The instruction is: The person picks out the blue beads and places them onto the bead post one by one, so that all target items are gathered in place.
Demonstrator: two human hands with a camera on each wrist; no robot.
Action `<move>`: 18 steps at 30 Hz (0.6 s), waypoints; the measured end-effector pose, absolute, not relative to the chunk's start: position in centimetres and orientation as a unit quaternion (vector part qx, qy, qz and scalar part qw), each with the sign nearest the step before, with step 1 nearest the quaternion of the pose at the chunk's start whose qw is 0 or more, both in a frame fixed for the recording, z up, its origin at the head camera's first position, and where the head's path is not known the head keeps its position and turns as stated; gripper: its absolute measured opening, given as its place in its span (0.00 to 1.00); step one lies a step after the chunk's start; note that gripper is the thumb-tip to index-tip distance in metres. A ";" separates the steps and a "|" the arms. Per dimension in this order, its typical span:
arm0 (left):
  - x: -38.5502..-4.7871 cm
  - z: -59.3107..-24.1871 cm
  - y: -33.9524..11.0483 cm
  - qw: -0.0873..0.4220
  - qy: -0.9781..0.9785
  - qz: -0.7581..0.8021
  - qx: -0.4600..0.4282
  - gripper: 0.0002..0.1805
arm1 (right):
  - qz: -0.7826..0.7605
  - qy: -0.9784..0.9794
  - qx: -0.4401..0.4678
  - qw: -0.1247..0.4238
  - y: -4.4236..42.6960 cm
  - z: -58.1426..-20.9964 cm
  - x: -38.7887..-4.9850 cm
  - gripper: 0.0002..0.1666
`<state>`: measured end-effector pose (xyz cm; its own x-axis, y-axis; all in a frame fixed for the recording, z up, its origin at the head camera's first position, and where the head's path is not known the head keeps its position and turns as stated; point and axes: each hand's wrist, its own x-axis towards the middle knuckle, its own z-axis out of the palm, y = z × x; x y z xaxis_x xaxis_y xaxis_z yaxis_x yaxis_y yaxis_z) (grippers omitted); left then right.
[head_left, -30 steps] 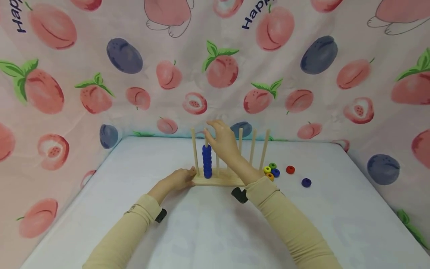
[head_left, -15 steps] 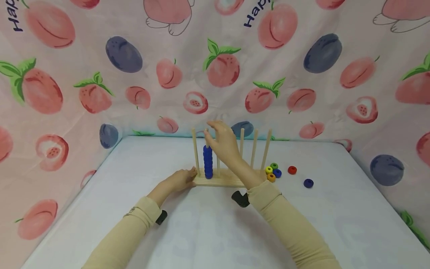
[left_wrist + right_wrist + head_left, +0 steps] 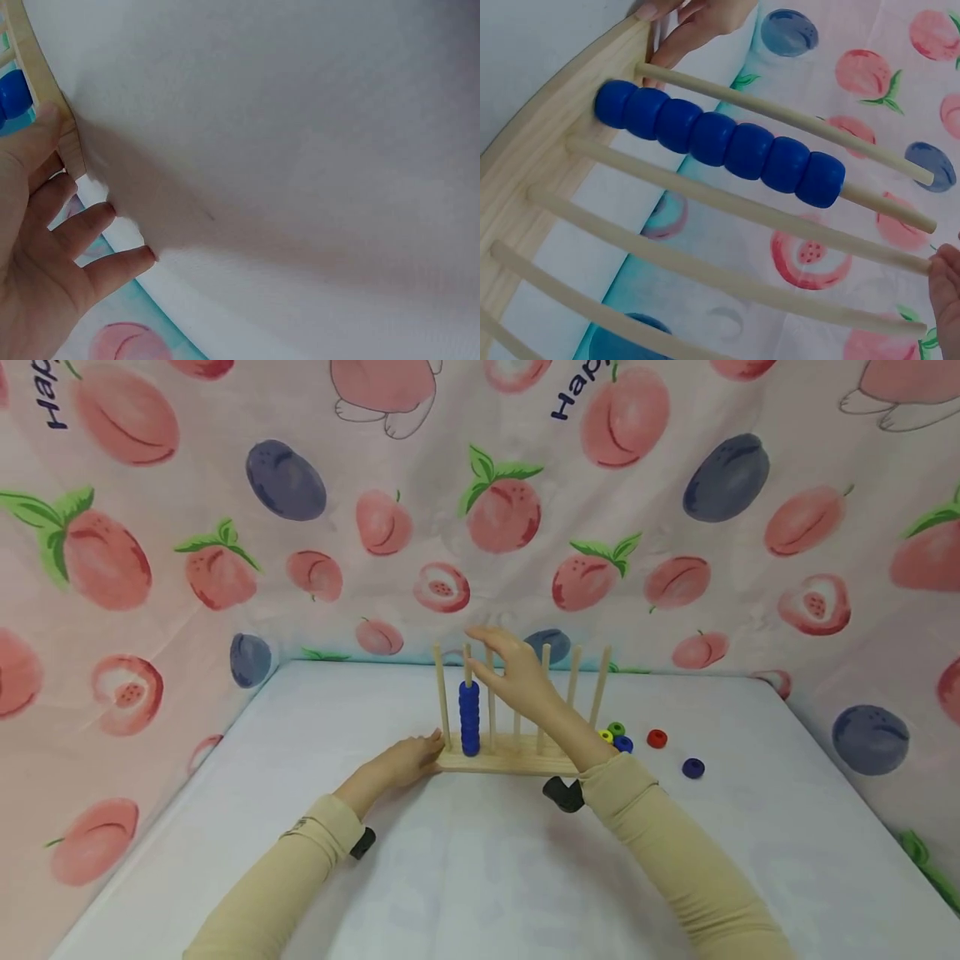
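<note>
A wooden bead stand (image 3: pixel 510 764) with a row of upright pegs stands on the table. Blue beads (image 3: pixel 469 718) are stacked on its second peg from the left, leaving the peg's top bare. My left hand (image 3: pixel 405 762) holds the stand's left end; in the left wrist view the thumb lies on the base's edge while other fingers spread beside it. Loosely bent and holding no bead, my right hand (image 3: pixel 521 677) hovers around the peg tops. In the right wrist view a fingertip (image 3: pixel 946 281) is at the third peg's tip; whether it touches I cannot tell.
Loose beads lie right of the stand: a red bead (image 3: pixel 657 739), a dark blue bead (image 3: pixel 693 768), and a green bead (image 3: pixel 616 729) clustered with yellow and blue ones, partly behind my right forearm. A fruit-print cloth (image 3: pixel 360 460) hangs behind the white table (image 3: pixel 465 868).
My right hand has shifted right from the second peg, whose top now shows. The orange bead has become hidden behind the right forearm. My left hand stays at the stand's end.
</note>
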<state>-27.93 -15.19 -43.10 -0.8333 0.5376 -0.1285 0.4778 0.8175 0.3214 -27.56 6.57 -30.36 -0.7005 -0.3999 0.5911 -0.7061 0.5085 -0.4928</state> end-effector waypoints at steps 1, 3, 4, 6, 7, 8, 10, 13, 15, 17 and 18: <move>-27.9 -43.1 -15.2 0.109 0.947 0.140 0.267 0.29 | 0.367 -0.842 0.337 0.209 6.7 -30.4 -27.6 0.24; -27.9 -43.1 -15.2 0.111 0.947 0.141 0.267 0.29 | 0.360 -0.834 0.354 0.221 6.9 -30.5 -27.7 0.23; -27.8 -43.2 -15.1 0.111 0.947 0.140 0.268 0.29 | 0.356 -0.831 0.361 0.229 7.1 -30.6 -27.7 0.23; -27.7 -43.3 -15.0 0.108 0.948 0.136 0.267 0.29 | 0.354 -0.824 0.370 0.245 7.3 -30.7 -27.6 0.21; -27.7 -43.4 -15.0 0.108 0.949 0.134 0.264 0.29 | 0.352 -0.821 0.373 0.251 7.4 -30.7 -27.6 0.21; -27.6 -43.3 -14.9 0.108 0.950 0.134 0.261 0.29 | 0.351 -0.819 0.376 0.255 7.4 -30.7 -27.5 0.21; -27.5 -43.1 -14.9 0.106 0.951 0.134 0.259 0.29 | 0.350 -0.817 0.381 0.256 7.6 -30.6 -27.3 0.20; -27.5 -42.8 -14.9 0.104 0.951 0.136 0.258 0.29 | 0.351 -0.820 0.378 0.247 8.1 -30.7 -27.0 0.20; -27.5 -42.8 -14.9 0.103 0.949 0.138 0.265 0.28 | 0.354 -0.824 0.371 0.240 8.4 -31.0 -26.6 0.19; -27.5 -43.0 -14.9 0.105 0.948 0.137 0.269 0.29 | 0.355 -0.829 0.363 0.235 8.7 -31.3 -26.3 0.19; -27.6 -43.1 -14.9 0.106 0.947 0.137 0.270 0.29 | 0.354 -0.832 0.359 0.233 8.8 -31.5 -26.2 0.18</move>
